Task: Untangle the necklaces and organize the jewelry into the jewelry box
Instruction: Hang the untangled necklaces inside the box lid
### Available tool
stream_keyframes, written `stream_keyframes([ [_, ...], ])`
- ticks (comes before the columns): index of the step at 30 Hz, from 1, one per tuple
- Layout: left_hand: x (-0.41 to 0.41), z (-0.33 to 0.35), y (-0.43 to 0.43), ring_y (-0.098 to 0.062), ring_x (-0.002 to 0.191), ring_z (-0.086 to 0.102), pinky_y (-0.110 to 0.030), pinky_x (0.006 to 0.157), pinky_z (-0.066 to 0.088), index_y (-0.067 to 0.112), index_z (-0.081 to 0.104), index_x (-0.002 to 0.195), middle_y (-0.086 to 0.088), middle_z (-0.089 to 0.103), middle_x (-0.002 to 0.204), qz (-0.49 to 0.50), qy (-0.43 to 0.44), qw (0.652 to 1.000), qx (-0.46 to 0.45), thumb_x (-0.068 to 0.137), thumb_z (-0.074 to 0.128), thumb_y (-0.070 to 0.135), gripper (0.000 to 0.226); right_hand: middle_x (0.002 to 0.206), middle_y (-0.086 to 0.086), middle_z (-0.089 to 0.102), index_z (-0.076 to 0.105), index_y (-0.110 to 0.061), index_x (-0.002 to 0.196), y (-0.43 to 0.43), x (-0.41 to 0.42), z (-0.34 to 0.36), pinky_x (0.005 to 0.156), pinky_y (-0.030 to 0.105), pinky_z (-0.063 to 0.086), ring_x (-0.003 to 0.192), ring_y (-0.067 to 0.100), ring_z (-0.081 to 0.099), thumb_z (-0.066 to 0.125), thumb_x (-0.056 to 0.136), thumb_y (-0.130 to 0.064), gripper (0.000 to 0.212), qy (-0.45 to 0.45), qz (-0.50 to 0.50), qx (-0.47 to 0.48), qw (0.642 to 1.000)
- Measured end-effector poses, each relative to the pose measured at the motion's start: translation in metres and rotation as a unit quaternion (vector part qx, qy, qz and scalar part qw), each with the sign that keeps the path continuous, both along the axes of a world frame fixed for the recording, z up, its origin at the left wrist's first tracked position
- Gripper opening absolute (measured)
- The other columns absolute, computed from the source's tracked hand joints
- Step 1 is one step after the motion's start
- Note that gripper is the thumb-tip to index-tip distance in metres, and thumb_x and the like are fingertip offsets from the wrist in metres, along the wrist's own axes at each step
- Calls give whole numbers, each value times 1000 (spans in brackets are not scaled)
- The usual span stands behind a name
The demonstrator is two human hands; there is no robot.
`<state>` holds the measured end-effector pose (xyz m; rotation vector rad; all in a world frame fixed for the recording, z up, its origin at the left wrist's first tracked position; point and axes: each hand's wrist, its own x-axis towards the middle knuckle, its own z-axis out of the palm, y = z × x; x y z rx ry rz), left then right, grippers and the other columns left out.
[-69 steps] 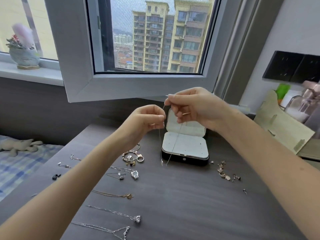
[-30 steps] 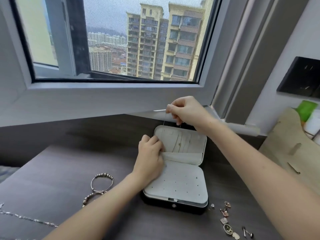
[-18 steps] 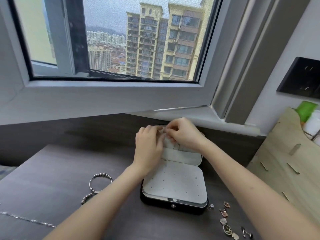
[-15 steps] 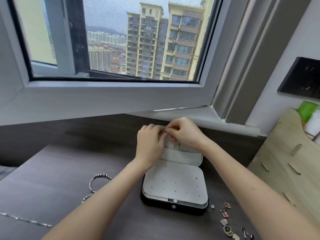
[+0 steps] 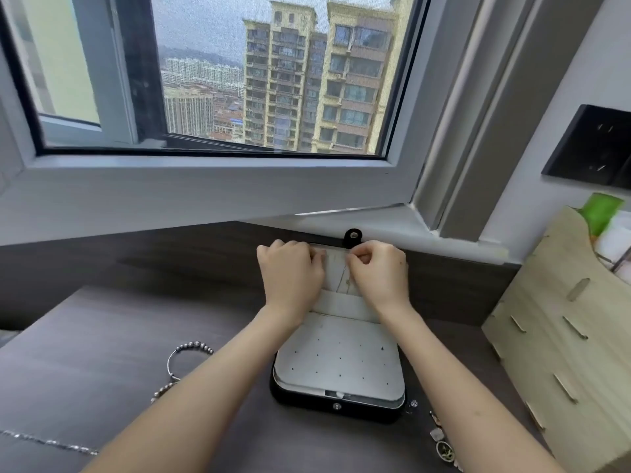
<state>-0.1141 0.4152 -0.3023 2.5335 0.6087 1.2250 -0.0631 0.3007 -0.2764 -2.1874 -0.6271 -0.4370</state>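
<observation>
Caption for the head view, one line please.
Left hand grips the open jewelry box's lid while right hand pinches a thin necklace against it.

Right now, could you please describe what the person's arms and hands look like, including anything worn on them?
The left forearm and right forearm are bare to the frame's edge, with no sleeves in view. The left hand and right hand are ungloved; no ring, watch or bracelet shows on either.

High-rise home: desk (image 5: 85, 370) by window (image 5: 273, 80)
</observation>
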Motion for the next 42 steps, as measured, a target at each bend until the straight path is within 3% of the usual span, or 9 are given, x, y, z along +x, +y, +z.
stream_keyframes([
  [4, 1, 6, -6, -24, 42, 44, -30, 55, 24, 12, 47, 40, -4, 51, 41, 47, 11, 998, 30, 69, 56, 19, 31, 94, 6, 72, 71, -8, 94, 13, -7, -2, 70, 25, 34, 93, 24, 63, 55, 87, -18, 20, -20, -69, -10, 997],
  [8, 1, 3, -4, -20, 43, 32, -30, 54, 21, 14, 42, 40, -2, 45, 41, 55, 24, 995, 80, 72, 46, 20, 34, 96, 9, 70, 68, -5, 96, 17, -10, -7, 73, 28, 36, 94, 26, 62, 49, 90, -16, 22, -32, -83, -65, 994],
  [13, -3, -11, 4, -22, 44, 40, -30, 56, 24, 15, 49, 40, 0, 47, 44, 29, 44, 987, 155, 72, 55, 25, 34, 82, 13, 67, 67, 1, 79, 12, -15, -13, 65, 32, 40, 87, 29, 59, 50, 86, -8, 21, -6, -39, -104, 994],
  [16, -7, -19, 7, -22, 48, 42, -29, 59, 22, 18, 55, 42, 1, 50, 49, -16, 38, 984, 176, 78, 46, 31, 39, 86, 10, 71, 71, -1, 84, 8, -19, -8, 76, 30, 46, 88, 24, 62, 56, 84, -7, 17, 4, -1, -55, 998],
  [21, -13, -23, 4, -24, 56, 45, -31, 62, 15, 17, 59, 48, 0, 56, 59, -23, 60, 983, 171, 79, 39, 30, 39, 88, 2, 71, 71, -8, 94, 10, -20, 9, 75, 16, 45, 79, 9, 60, 59, 81, -2, 19, 42, 62, 32, 997],
  [28, -17, -21, -1, -25, 58, 44, -34, 60, 15, 15, 55, 59, -3, 53, 61, 7, 89, 982, 168, 70, 35, 22, 24, 89, 4, 72, 72, -6, 91, 12, -14, 6, 76, 14, 46, 82, 13, 64, 58, 80, 6, 22, 26, 95, 23, 995],
  [33, -19, -19, 1, -26, 59, 47, -30, 64, 17, 20, 63, 54, 1, 56, 60, -41, 70, 988, 129, 61, 39, 15, 25, 90, 6, 72, 71, -7, 93, 8, -12, -2, 82, 28, 51, 87, 18, 66, 55, 81, 6, 24, 22, 68, -1, 997],
  [38, -20, -17, 1, -26, 62, 48, -30, 65, 12, 25, 69, 57, 1, 56, 67, -70, 80, 990, 89, 58, 41, 13, 30, 101, 0, 71, 70, -18, 103, 7, -17, -4, 80, 29, 47, 98, 20, 62, 52, 86, -6, 27, -25, 56, -100, 993],
  [42, -25, -10, 1, -22, 92, 44, -32, 77, 16, 33, 73, 90, 3, 53, 97, -78, 161, 980, 81, 78, 41, 18, 37, 110, -2, 66, 64, -28, 108, 6, -21, -4, 74, 30, 40, 104, 24, 58, 47, 84, -9, 35, -19, 56, -247, 967],
])
